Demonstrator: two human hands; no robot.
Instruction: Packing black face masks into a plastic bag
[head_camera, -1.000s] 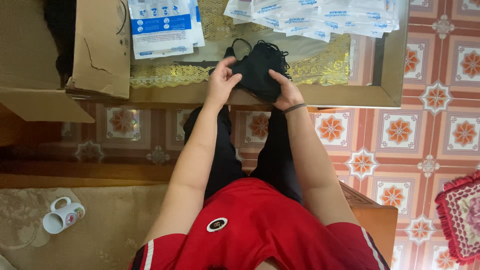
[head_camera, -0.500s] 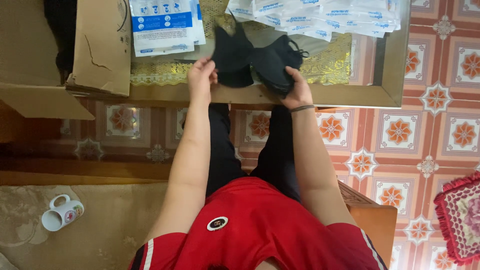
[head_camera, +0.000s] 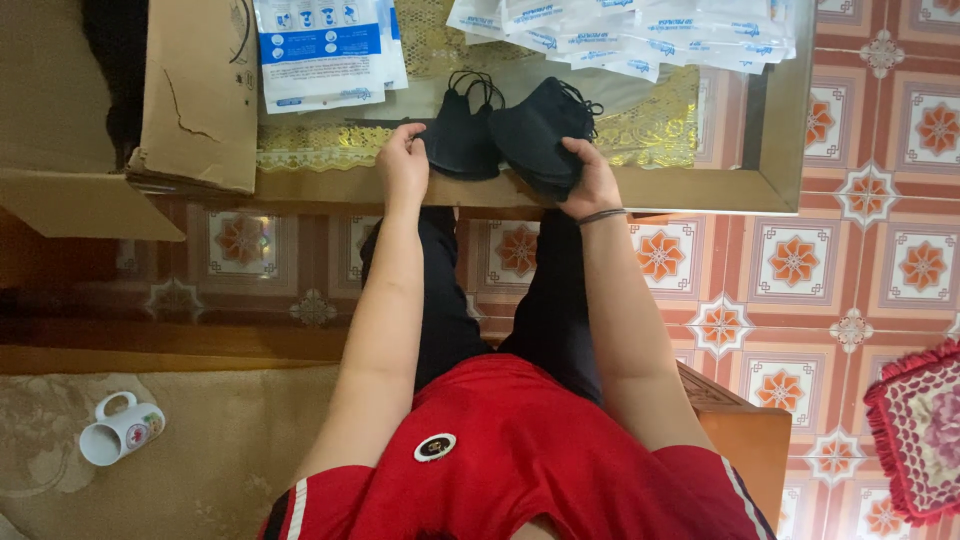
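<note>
Black fabric face masks fill both hands at the near edge of the counter (head_camera: 690, 190), seen from the head camera looking straight down. The left hand (head_camera: 403, 160) has its grip pinched together on a single black mask (head_camera: 462, 140), whose ear loops curl up toward the back of the counter. The right hand (head_camera: 590, 178), a thin band at its wrist, is clamped around a thicker stack of black masks (head_camera: 535, 135), held just beside the single one, the two nearly touching.

Half a second ago the two hands were pulling a spread of dark masks apart above the counter edge, and a second ago both were closed on one bundle. Now one mask sits clear of the stack in the left hand, so a piece has been separated out and the bundle in the right hand is one thinner.

Beyond the hands lie white and blue flat packets (head_camera: 325, 50) on the left and a scattered row of similar sealed packets (head_camera: 640, 35) on the right. A cardboard box (head_camera: 195, 95) stands open at the counter's left end. Down on the beige cloth beside the person, a white mug (head_camera: 120, 432) lies tipped on its side.
</note>
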